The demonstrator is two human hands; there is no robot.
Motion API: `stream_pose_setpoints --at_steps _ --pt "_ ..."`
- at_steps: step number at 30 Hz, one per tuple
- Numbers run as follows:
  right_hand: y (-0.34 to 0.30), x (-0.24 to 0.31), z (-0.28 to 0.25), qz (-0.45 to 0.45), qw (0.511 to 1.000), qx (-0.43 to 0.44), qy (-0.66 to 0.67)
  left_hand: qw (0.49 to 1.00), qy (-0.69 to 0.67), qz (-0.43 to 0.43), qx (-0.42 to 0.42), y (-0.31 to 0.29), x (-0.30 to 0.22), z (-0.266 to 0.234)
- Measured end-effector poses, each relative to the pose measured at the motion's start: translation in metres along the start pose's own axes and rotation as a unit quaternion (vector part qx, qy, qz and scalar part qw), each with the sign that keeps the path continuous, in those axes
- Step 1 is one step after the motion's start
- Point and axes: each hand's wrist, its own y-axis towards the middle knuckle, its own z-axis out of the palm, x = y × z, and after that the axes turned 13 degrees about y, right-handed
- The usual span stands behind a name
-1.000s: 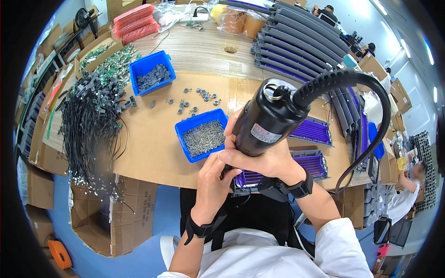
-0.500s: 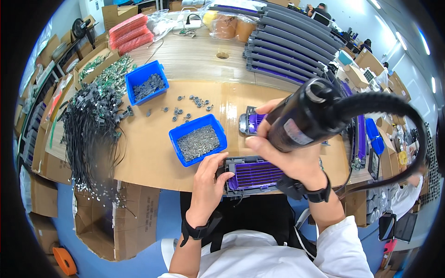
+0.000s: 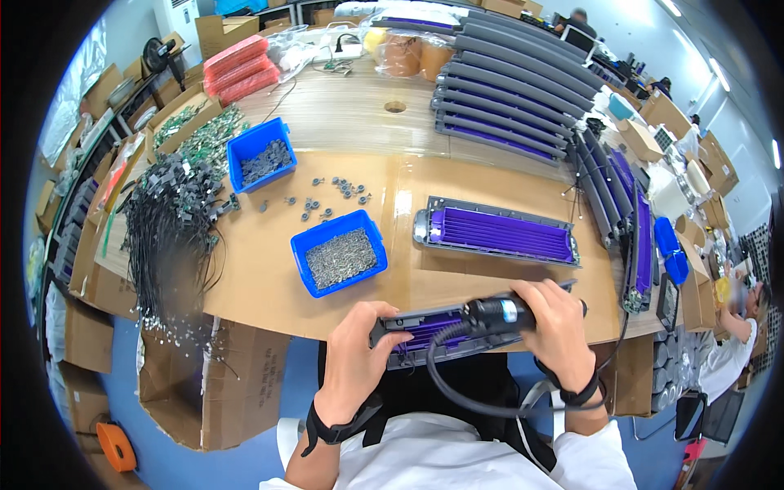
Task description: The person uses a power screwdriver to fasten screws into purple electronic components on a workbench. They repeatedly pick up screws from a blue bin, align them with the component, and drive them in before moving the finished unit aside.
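Observation:
My left hand (image 3: 357, 349) is closed on the left end of a long grey housing with a purple slatted inside (image 3: 431, 329), its thumb over the rim. The housing is tilted at the table's near edge. Across its middle lies a black corded electric screwdriver (image 3: 490, 314), tipped level, with my right hand (image 3: 559, 331) wrapped round it. Whether the right fingers also touch the housing is hidden. A second grey-and-purple housing (image 3: 498, 233) lies flat on the cardboard beyond. Left of it stands a blue bin of small metal screws (image 3: 339, 260).
Loose grey round parts (image 3: 347, 189) lie near another blue bin (image 3: 278, 171) of grey pieces. Bundled black cables (image 3: 175, 237) hang over the left edge. Stacked grey-purple housings (image 3: 510, 90) fill the back right. The screwdriver's cord (image 3: 437, 367) loops near my lap.
My right hand has lowered the screwdriver from upright to level over the near housing. That housing has tipped up, and the far one now shows in full.

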Motion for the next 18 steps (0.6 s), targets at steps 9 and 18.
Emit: stream_pose_setpoints --at_steps 9,18 --pt "-0.049 0.001 0.021 -0.07 0.979 -0.188 0.028 0.991 0.02 0.11 -0.077 -0.014 -0.014 -0.001" --pt "-0.059 -0.002 0.026 -0.078 0.975 -0.203 0.049 0.992 0.039 0.085 -0.088 -0.019 -0.021 0.0"
